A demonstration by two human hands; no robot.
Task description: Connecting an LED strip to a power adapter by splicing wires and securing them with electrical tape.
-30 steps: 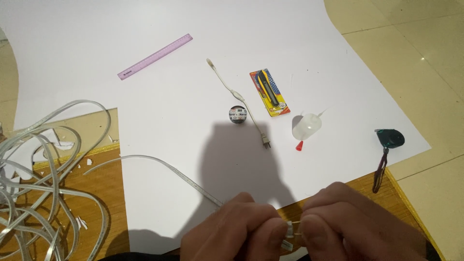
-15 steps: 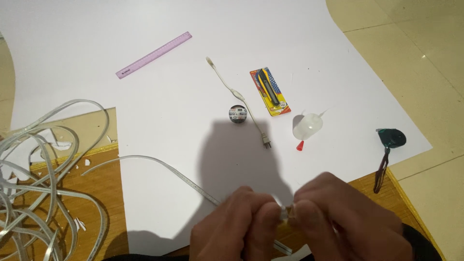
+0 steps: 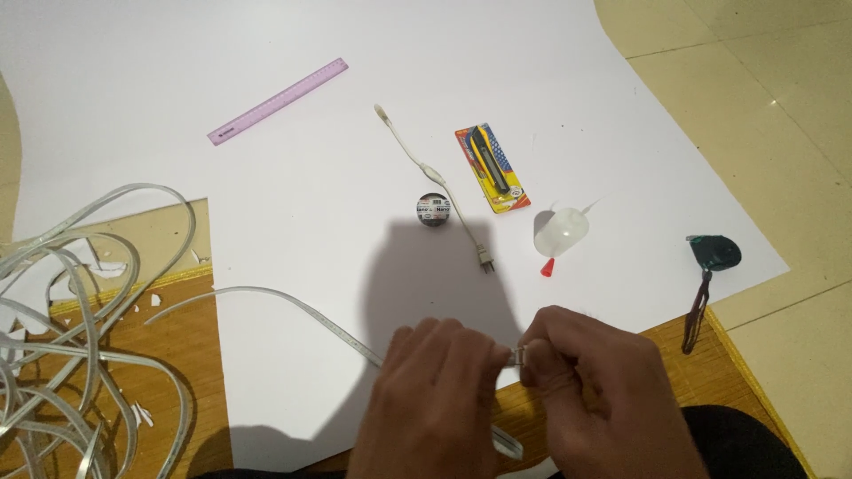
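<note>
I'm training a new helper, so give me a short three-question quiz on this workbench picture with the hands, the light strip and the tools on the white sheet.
1. True or false: both hands pinch the end of the clear strip together.
2. Which lies nearest the purple ruler? A) green tape measure B) white cord with plug C) red cap
3. Fill in: the black tape roll touches the ____.

Key:
1. True: left hand and right hand meet at a small clip.
2. B
3. White cord with plug

The yellow cutter pack lies apart.
</note>
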